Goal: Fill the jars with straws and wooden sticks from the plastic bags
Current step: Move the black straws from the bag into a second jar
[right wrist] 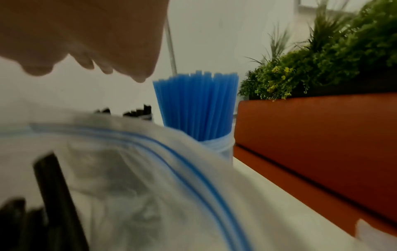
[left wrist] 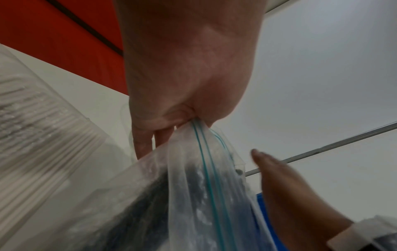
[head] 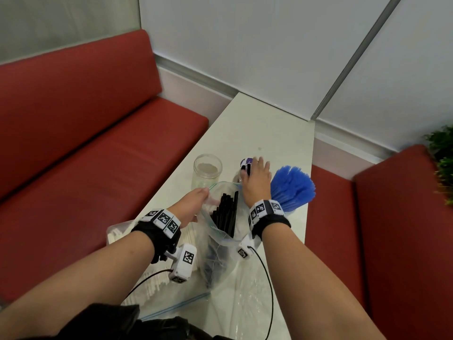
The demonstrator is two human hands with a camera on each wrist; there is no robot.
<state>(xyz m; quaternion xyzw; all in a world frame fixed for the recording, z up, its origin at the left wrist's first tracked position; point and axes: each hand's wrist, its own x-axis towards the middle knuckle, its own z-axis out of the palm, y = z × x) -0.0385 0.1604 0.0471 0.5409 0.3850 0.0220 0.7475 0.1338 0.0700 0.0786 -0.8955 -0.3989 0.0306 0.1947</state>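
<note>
My left hand [head: 199, 197] pinches the zip rim of a clear plastic bag [head: 215, 253] and holds it up with its mouth agape; black straws [head: 226, 212] stand inside it. The pinch shows close up in the left wrist view, where the left hand [left wrist: 189, 117] grips the bag [left wrist: 193, 186]. My right hand [head: 257, 174] hovers with relaxed fingers and nothing in it, over a jar mostly hidden beneath it, where black straw tips [right wrist: 137, 112] show. An empty glass jar [head: 207, 169] stands left of it. Blue straws [head: 293, 186] fan out of a jar [right wrist: 221, 147] on the right.
A bag of white sticks [head: 115, 235] lies under my left wrist at the white table's [head: 257, 123] left edge. A flat clear bag [head: 245, 303] lies near the front. Red benches [head: 98, 143] flank the table, and a green plant [head: 441, 153] sits behind the right one.
</note>
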